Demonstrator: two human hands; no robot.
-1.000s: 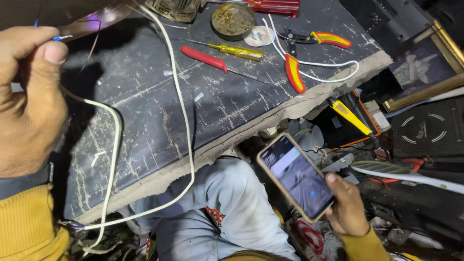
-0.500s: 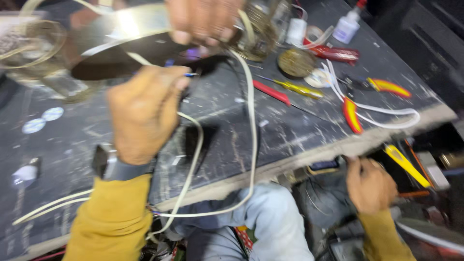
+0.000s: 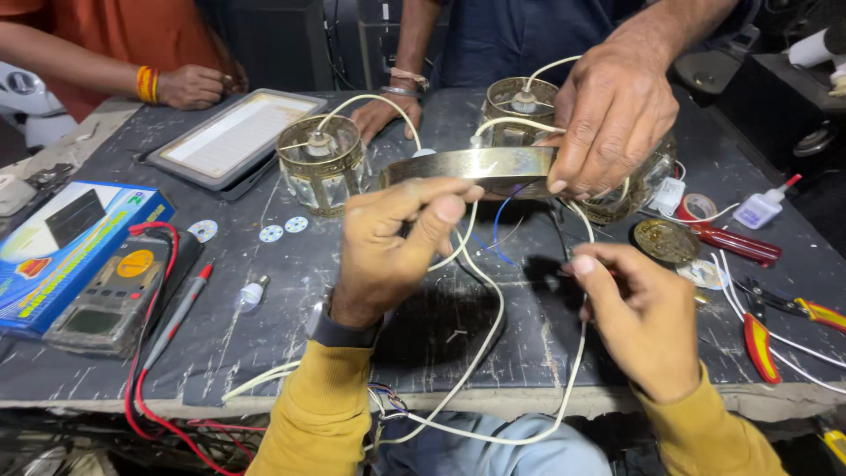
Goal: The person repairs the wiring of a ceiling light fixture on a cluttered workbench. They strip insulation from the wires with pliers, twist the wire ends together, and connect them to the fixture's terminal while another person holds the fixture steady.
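at the far left of the desk (image 3: 264, 291) a blue box (image 3: 53, 247) and a multimeter (image 3: 110, 295) with red leads are seen, lying unused, with a red-tipped probe (image 3: 181, 310) and a small bulb (image 3: 251, 293) just to the right of them. further back a tablet (image 3: 233, 132) is laid flat.

the left hand (image 3: 392, 247) is closed in a pinch on a white wire (image 3: 480, 335) just below the brass arm of the light fixture (image 3: 471, 166). two glass-and-brass shades (image 3: 322, 166) are already mounted on the fixture, with white wire fed into their tops, so the assembly is judged to be largely done. the wire ends in front are loose, and long loops hang over the near edge of the desk, so the wiring is judged unfinished.

the fixture is held steady from the far side by another person's hand (image 3: 608, 123). the right hand (image 3: 643, 317) is closed on the other run of white wire, near and right of the fixture; whether a bare end is gripped cannot be told.

at the right a round brass cap (image 3: 665, 240), a red screwdriver (image 3: 736, 244), a glue bottle (image 3: 765, 205) and red-handled pliers (image 3: 762, 339) are left lying unfitted or unused.
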